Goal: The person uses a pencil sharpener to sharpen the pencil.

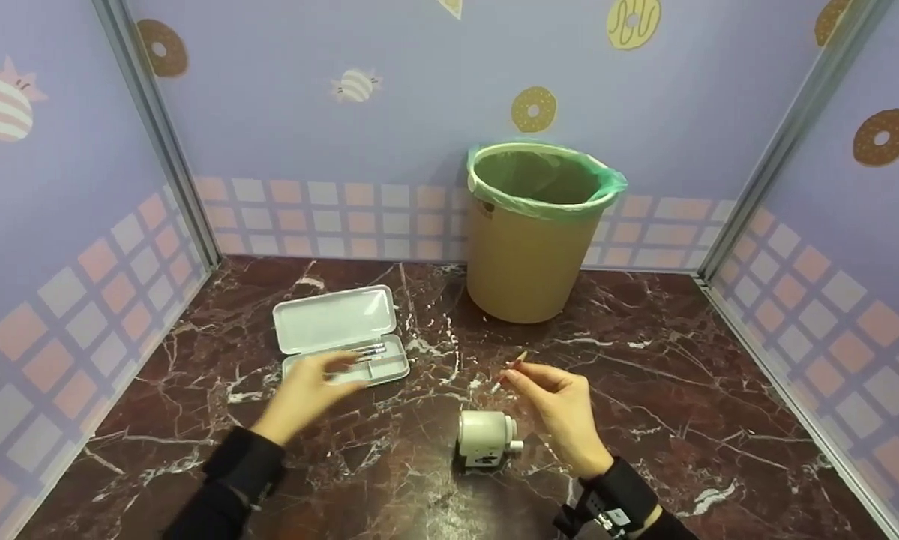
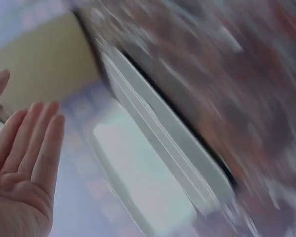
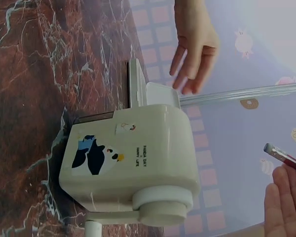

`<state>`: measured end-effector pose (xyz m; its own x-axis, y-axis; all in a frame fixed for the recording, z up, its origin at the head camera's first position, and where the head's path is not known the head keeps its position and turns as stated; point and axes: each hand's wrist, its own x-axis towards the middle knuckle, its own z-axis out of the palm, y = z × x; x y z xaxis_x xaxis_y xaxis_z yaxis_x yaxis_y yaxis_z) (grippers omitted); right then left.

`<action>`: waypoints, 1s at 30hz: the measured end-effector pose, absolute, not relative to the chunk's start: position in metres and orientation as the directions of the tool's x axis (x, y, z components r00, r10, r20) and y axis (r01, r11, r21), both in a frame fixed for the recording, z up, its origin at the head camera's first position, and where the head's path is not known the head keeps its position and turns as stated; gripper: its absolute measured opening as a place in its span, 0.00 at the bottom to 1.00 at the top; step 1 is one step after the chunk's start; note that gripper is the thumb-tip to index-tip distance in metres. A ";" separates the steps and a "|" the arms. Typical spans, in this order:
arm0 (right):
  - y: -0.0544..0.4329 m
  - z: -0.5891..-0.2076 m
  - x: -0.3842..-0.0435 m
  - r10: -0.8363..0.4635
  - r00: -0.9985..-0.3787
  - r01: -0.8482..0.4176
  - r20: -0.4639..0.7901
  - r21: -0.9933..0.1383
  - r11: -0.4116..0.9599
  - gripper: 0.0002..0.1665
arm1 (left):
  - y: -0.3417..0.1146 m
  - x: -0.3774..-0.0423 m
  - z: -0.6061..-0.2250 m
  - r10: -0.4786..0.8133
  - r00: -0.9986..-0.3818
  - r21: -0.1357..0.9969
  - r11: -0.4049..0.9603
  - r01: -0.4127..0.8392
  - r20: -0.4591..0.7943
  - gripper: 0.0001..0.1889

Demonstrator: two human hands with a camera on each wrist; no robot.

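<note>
- Done, as I read my feeds: pencil case [image 1: 334, 321] has its lid up, w/ its tray [image 1: 389, 367] exposed; one pencil [image 1: 520, 358] is out of it, up in the R hand [image 1: 561, 405].
- R grip: thumb + fingertips pinch that pencil firmly enough, I'd say. It's above the table [image 1: 644, 397], b/w the sharpener [image 1: 483, 435] and the bin [image 1: 528, 262]. Wood-coloured tip slants up & away from me, so prob. sharpened; R wrist cam gives me the metal-banded butt end.
- L grip: L hand [image 1: 307, 390] is over the near-left part of the case, fingers stretched out, thumb apart, nothing held. L wrist cam is badly smeared, so I can't tell if it's touching the tray.
- Sharpener: upright near me, crank handle [image 1: 516, 445] on its R side, neither hand on it. No pencil seen in it.
- Other slim pencils [image 1: 374, 349] lie in the tray's far part; can't vouch for their tips.
- Left, by my est.: held pencil isn't in the tray, lid isn't down. Approx. mid-job IMO.
- Bin, w/ green liner [image 1: 606, 184], stands at the back, well apart from both hands.
</note>
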<state>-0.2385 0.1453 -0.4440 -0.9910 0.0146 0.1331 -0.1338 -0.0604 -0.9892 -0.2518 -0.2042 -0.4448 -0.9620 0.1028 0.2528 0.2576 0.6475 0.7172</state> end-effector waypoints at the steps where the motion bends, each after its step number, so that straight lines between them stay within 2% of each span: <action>1: 0.146 -0.444 -0.239 0.016 -0.990 -0.139 0.138 -0.989 -0.052 0.15 | -0.215 -0.253 -0.445 0.099 -0.963 0.691 0.678 0.251 0.252 0.26; 8: 0.148 -0.443 -0.244 0.008 -0.985 -0.174 0.174 -0.984 0.037 0.12 | -0.272 -0.261 -0.454 0.082 -0.981 0.558 0.813 0.167 0.176 0.43; 13: 0.151 -0.443 -0.246 0.009 -0.985 -0.171 0.172 -0.982 0.086 0.13 | -0.289 -0.269 -0.468 0.091 -0.989 0.540 0.830 0.140 0.117 0.48; 18: 0.153 -0.443 -0.250 -0.017 -0.985 -0.171 0.170 -0.980 0.103 0.17 | -0.297 -0.279 -0.476 0.104 -0.989 0.539 0.830 0.146 0.107 0.49; 25: 0.154 -0.440 -0.259 -0.050 -0.981 -0.195 0.189 -0.966 0.169 0.14 | -0.300 -0.283 -0.480 0.106 -0.992 0.541 0.831 0.129 0.074 0.50; 30: 0.152 -0.434 -0.274 -0.135 -0.970 -0.227 0.201 -0.950 0.215 0.16 | -0.300 -0.283 -0.486 0.097 -0.993 0.562 0.818 0.119 0.069 0.49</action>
